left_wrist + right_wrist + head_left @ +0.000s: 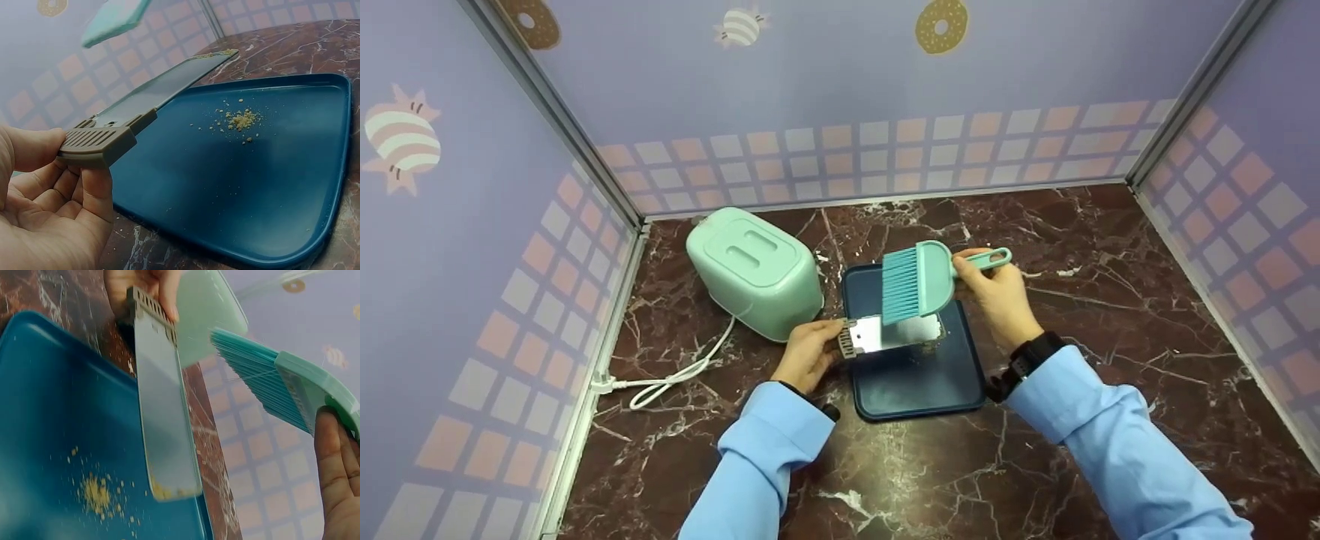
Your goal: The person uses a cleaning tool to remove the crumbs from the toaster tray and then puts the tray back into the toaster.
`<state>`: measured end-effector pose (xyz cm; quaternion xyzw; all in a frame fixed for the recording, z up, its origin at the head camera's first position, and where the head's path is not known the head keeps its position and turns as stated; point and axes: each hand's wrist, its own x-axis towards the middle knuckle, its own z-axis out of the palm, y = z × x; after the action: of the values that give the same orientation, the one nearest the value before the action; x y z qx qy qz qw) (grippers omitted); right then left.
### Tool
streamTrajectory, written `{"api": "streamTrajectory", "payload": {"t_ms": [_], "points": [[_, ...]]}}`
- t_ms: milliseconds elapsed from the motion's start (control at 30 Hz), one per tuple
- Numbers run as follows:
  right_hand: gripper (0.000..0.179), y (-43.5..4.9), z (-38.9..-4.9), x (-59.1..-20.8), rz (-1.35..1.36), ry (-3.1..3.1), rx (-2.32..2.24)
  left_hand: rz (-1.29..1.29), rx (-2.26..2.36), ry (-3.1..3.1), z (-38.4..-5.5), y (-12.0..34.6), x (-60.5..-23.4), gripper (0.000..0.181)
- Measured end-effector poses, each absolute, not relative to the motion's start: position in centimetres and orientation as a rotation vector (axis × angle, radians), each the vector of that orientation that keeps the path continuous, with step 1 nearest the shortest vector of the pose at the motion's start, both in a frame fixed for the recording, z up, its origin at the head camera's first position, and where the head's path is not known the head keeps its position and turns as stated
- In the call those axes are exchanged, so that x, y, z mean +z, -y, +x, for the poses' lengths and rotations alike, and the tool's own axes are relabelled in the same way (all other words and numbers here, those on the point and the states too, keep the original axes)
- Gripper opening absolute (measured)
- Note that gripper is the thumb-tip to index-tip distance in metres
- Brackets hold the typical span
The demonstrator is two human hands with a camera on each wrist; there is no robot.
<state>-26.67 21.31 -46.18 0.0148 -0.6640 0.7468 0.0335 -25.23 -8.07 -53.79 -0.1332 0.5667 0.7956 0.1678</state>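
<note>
My left hand (pixel 808 352) pinches the brown ridged end of a toaster crumb tray (pixel 877 334), thumb on top and fingers curled beneath. The metal crumb tray is held above a dark blue tray (pixel 915 386), its far end tilted up in the left wrist view. Crumbs cling along that far edge. A small pile of crumbs (pixel 242 120) lies on the blue tray. My right hand (pixel 997 296) grips a mint-green hand brush (pixel 936 277) by its handle. The brush's teal bristles (pixel 256 371) point left, raised over the crumb tray and apart from it in the right wrist view.
A mint-green toaster (pixel 754 270) with a lid on its slots stands left of the blue tray. Its white cord (pixel 682 375) and plug lie by the left wall. Patterned lilac walls (pixel 840 90) enclose the dark marbled table (pixel 1110 300) at the back and sides.
</note>
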Motion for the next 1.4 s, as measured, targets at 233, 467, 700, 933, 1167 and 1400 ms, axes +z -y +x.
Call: {"api": "streamTrajectory", "payload": {"t_ms": [233,467,700,933,1167,1400], "points": [[0.048,-19.6,-26.2,-46.3,0.146,2.121,2.332,-0.370,2.258,-1.608,-25.0,7.8,-53.7,0.035],[0.046,-18.5,-25.8,-46.7,0.204,2.200,2.358,-0.379,2.262,-1.601,-25.1,7.5,-53.8,0.032],[0.040,-18.0,-25.5,-47.1,0.206,2.265,2.355,-0.375,2.274,-1.602,-24.9,7.3,-53.6,0.033],[0.039,-18.4,-25.3,-47.5,0.187,2.334,2.339,-0.351,2.281,-1.591,-24.8,7.3,-53.6,0.034],[0.041,-19.1,-25.4,-47.9,0.158,2.381,2.290,-0.364,2.299,-1.572,-24.9,7.4,-53.7,0.033],[0.042,-20.3,-25.3,-48.1,0.150,2.407,2.262,-0.385,2.293,-1.582,-24.9,7.6,-53.8,0.031]]}}
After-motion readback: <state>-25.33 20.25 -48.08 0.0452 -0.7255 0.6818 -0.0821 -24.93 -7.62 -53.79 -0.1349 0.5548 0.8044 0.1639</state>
